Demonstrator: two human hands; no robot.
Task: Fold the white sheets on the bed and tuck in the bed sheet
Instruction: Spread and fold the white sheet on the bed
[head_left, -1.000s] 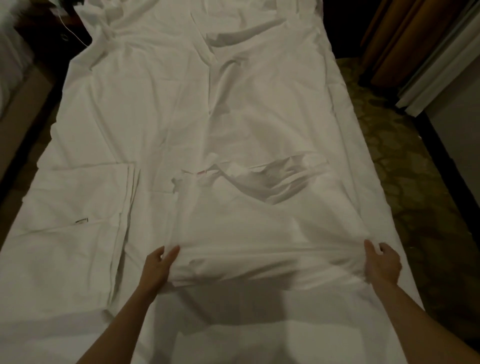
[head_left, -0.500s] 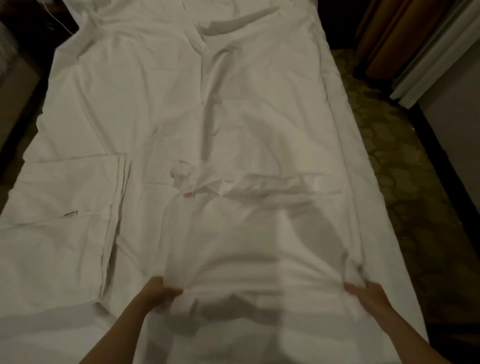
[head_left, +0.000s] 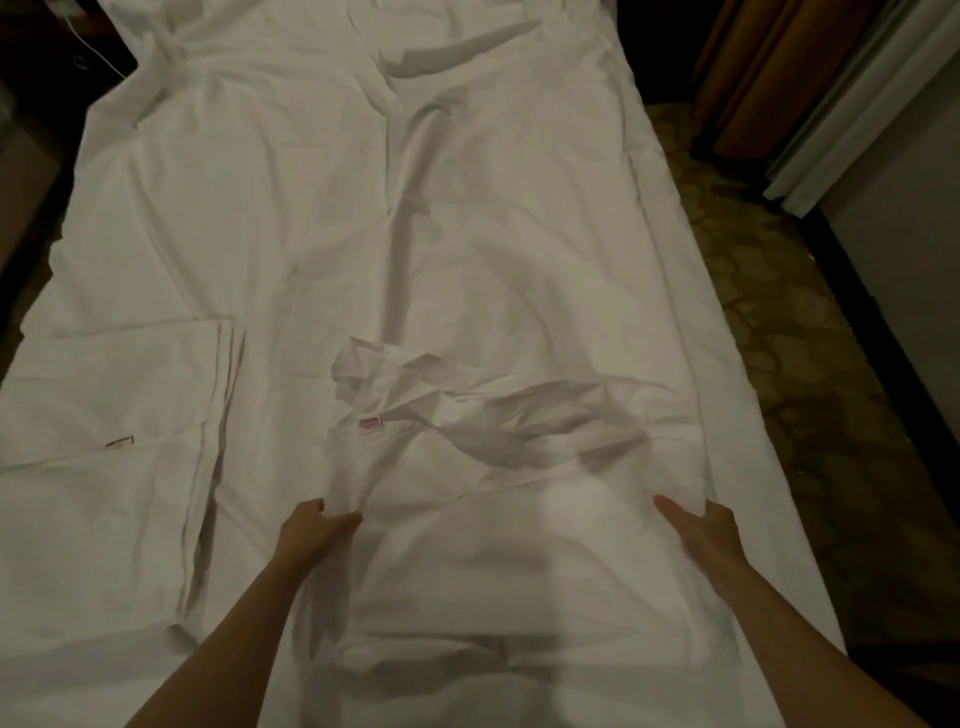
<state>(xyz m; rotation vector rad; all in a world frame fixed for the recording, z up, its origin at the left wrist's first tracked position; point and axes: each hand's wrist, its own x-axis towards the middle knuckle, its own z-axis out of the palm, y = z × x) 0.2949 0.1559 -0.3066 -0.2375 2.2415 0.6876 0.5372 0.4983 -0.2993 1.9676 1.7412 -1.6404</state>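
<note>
On bed sheet (head_left: 519, 234), crumpled white sheet (head_left: 519, 467)

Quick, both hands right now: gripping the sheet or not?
Left hand: pinches the left edge of the half-folded sheet.
Right hand: on the sheet's right edge, fingers extended; motion blur, so a grip cannot be told.

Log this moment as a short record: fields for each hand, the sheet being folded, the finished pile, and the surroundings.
left hand: left hand pinches the near left edge of the sheet
right hand: right hand on the sheet's near right edge; blurred, grip unclear
sheet in work: crumpled white sheet, red label facing up
finished pile: folded sheet lying flat to the left
base: bed sheet, wrinkled
surroundings: patterned carpet on the right
</note>
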